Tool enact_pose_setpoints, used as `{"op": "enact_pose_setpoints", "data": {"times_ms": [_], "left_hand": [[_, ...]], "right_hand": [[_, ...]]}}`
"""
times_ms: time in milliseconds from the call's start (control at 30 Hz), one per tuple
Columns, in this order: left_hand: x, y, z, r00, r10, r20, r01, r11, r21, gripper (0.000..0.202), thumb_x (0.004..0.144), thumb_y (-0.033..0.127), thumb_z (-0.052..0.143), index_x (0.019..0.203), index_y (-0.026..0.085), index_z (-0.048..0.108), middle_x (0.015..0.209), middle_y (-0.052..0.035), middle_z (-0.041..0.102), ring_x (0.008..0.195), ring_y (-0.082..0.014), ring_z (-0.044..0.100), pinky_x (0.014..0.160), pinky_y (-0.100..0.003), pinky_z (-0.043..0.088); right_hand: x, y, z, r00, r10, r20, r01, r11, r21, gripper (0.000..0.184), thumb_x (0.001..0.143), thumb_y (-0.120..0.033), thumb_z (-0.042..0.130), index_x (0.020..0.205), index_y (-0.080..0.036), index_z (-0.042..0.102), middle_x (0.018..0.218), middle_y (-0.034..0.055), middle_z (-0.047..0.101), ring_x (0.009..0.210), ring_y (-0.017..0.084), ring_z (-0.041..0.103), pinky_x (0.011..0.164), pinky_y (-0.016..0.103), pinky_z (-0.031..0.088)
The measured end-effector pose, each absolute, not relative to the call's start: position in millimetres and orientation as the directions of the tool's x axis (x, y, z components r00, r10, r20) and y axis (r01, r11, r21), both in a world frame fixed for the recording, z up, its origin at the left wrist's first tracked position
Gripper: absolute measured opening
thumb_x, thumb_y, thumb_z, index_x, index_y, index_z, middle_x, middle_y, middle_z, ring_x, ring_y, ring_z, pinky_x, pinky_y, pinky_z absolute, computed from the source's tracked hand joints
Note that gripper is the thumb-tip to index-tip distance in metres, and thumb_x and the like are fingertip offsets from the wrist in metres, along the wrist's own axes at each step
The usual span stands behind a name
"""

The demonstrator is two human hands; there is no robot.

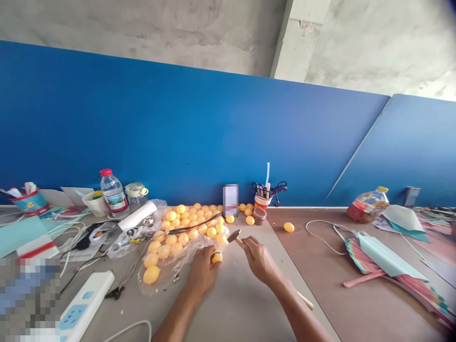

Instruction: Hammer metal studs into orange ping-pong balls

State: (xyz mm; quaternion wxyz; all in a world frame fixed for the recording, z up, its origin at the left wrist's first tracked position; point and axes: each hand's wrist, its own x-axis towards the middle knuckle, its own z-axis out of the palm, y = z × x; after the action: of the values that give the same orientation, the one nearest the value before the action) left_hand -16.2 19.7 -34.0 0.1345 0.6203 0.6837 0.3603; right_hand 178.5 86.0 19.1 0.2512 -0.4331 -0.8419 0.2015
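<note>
An orange table-tennis ball (216, 257) with dark markings on its side sits in the fingers of my left hand (204, 266), just above the grey table. Closed around the pale handle of a small tool with a flat, dark, pointed head (234, 235) is my right hand (257, 256). The tool's head points left, above and to the right of the ball and apart from it. Beyond my left hand, many plain orange balls (177, 249) lie in a clear plastic bag (142, 281), with a dark strap (194, 227) across them.
At the back stand a phone (231, 199), a small brown tub (260, 216) and a cup of pens (262, 202). A loose orange ball (289, 227) rests to the right. A power strip (85, 304), cables and a bottle (114, 194) are left; a folded fan (399, 275) lies right.
</note>
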Motion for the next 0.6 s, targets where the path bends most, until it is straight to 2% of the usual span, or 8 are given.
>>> {"op": "enact_pose_setpoints", "data": {"times_ms": [100, 167, 233, 300, 367, 500, 600], "left_hand": [[-17, 20, -35, -0.178, 0.953, 0.246, 0.748, -0.031, 0.663, 0.029, 0.078, 0.019, 0.052, 0.106, 0.019, 0.058, 0.104, -0.0073, 0.067, 0.102, -0.0263, 0.058, 0.091, -0.042, 0.045], [-17, 20, -35, -0.173, 0.952, 0.254, 0.742, -0.043, 0.669, 0.028, 0.078, 0.019, 0.052, 0.106, 0.019, 0.057, 0.103, -0.0067, 0.067, 0.102, -0.0265, 0.058, 0.09, -0.042, 0.045], [-16, 20, -34, -0.173, 0.949, 0.265, 0.745, -0.05, 0.666, 0.025, 0.078, 0.018, 0.051, 0.103, 0.02, 0.058, 0.101, -0.0059, 0.067, 0.1, -0.0265, 0.059, 0.088, -0.041, 0.046], [-16, 19, -32, -0.164, 0.947, 0.275, 0.757, -0.058, 0.651, 0.023, 0.079, 0.018, 0.05, 0.1, 0.021, 0.059, 0.1, -0.0057, 0.068, 0.098, -0.0265, 0.058, 0.087, -0.041, 0.046], [-16, 18, -31, -0.158, 0.952, 0.262, 0.759, -0.053, 0.649, 0.024, 0.079, 0.018, 0.05, 0.101, 0.021, 0.059, 0.101, -0.0062, 0.068, 0.098, -0.0266, 0.058, 0.087, -0.041, 0.045], [-16, 19, -30, -0.174, 0.967, 0.184, 0.739, 0.004, 0.673, 0.029, 0.08, 0.02, 0.05, 0.108, 0.019, 0.056, 0.104, -0.0066, 0.066, 0.102, -0.026, 0.056, 0.09, -0.04, 0.044], [-16, 19, -31, -0.163, 0.965, 0.204, 0.756, -0.011, 0.654, 0.029, 0.08, 0.02, 0.05, 0.108, 0.02, 0.056, 0.106, -0.0071, 0.066, 0.103, -0.0252, 0.057, 0.091, -0.039, 0.044]], "right_hand": [[170, 73, 23, -0.6, 0.769, 0.222, 0.537, 0.593, -0.6, 0.028, 0.096, -0.023, 0.032, 0.09, -0.02, 0.06, 0.092, 0.0081, 0.062, 0.078, 0.018, 0.06, 0.071, 0.028, 0.043], [167, 69, 23, -0.631, 0.756, 0.174, 0.546, 0.592, -0.593, 0.028, 0.095, -0.021, 0.033, 0.083, -0.02, 0.058, 0.086, 0.0074, 0.062, 0.075, 0.019, 0.059, 0.069, 0.028, 0.043], [165, 67, 24, -0.611, 0.774, 0.164, 0.572, 0.576, -0.585, 0.029, 0.096, -0.021, 0.032, 0.081, -0.02, 0.057, 0.083, 0.0069, 0.061, 0.073, 0.018, 0.059, 0.067, 0.028, 0.042], [165, 67, 24, -0.572, 0.796, 0.2, 0.586, 0.566, -0.58, 0.029, 0.097, -0.022, 0.03, 0.087, -0.02, 0.057, 0.088, 0.0071, 0.062, 0.074, 0.018, 0.059, 0.068, 0.027, 0.041], [163, 66, 23, -0.56, 0.8, 0.215, 0.608, 0.573, -0.55, 0.028, 0.098, -0.022, 0.03, 0.093, -0.02, 0.057, 0.093, 0.0073, 0.062, 0.076, 0.017, 0.06, 0.067, 0.026, 0.041], [159, 62, 20, -0.582, 0.798, 0.157, 0.688, 0.587, -0.428, 0.025, 0.097, -0.022, 0.034, 0.086, -0.019, 0.056, 0.086, 0.0058, 0.062, 0.068, 0.016, 0.06, 0.058, 0.025, 0.035], [158, 61, 17, -0.572, 0.786, 0.235, 0.676, 0.614, -0.407, 0.025, 0.098, -0.022, 0.032, 0.094, -0.02, 0.057, 0.091, 0.0052, 0.063, 0.07, 0.015, 0.061, 0.058, 0.024, 0.035]]}}
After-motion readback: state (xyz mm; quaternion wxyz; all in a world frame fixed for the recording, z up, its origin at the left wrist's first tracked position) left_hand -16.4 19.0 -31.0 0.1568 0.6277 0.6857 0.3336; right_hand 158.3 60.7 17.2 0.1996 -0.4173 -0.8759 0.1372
